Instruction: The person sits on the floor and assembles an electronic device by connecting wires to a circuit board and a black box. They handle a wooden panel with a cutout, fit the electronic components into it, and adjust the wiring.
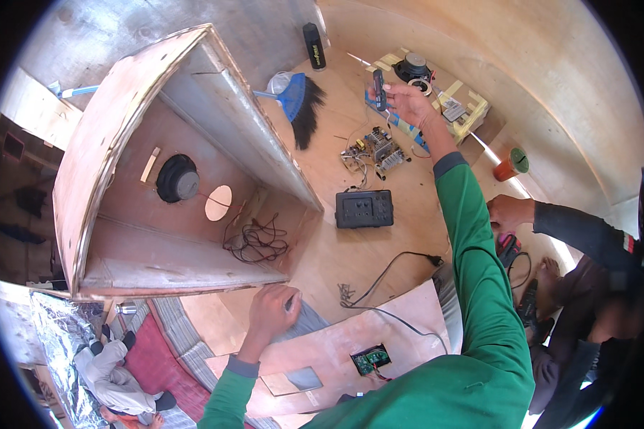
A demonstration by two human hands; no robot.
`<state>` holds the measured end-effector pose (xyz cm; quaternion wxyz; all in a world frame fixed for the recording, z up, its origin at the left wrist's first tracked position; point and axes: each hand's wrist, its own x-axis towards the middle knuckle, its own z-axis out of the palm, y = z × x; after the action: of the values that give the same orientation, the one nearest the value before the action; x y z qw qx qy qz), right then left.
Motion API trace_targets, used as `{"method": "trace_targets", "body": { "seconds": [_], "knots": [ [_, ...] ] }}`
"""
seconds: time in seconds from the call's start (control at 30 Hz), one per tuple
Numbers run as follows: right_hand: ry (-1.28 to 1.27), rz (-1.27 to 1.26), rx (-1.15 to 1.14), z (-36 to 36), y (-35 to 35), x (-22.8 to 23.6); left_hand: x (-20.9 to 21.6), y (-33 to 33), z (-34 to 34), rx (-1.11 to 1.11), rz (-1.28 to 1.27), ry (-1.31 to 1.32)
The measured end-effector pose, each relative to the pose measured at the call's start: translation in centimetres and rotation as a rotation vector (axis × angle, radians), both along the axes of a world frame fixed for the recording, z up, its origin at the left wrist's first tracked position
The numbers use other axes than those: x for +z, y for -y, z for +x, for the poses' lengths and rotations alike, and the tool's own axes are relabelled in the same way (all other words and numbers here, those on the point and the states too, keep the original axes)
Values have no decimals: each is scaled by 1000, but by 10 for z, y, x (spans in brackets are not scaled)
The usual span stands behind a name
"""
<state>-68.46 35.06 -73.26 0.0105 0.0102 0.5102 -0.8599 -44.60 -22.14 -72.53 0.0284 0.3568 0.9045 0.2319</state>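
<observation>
My right hand (413, 106), stretched far forward, pinches a small black rectangular device (379, 89) with a thin wire trailing from it. Below that hand, a bare circuit board (376, 151) crowded with parts lies on the plywood floor. Wires run from it to a black control panel (364, 209) with knobs. My left hand (273, 313) is curled closed beside the lower edge of a large open wooden speaker box (125, 275); what its fingers hold, if anything, is hidden. Inside the box are a round black speaker (177, 179) and a tangled dark cable (257, 239).
A taped cardboard box (472, 107) carries a loose speaker (412, 68). Nearby are a blue broom (293, 100), a black spray can (313, 46) and an orange cup (509, 166). A co-worker's hand (511, 212) is at right. A plug cable (386, 272) crosses a wooden panel (415, 322).
</observation>
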Motion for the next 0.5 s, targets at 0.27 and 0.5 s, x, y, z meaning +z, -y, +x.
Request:
{"method": "trace_targets", "body": {
  "seconds": [0.27, 0.5],
  "knots": [
    [32, 40, 72, 10, 11, 1, 0, 4, 6, 20, 44, -42],
    [-8, 97, 72, 5, 24, 6, -3, 6, 6, 22, 20, -49]
  ]
}}
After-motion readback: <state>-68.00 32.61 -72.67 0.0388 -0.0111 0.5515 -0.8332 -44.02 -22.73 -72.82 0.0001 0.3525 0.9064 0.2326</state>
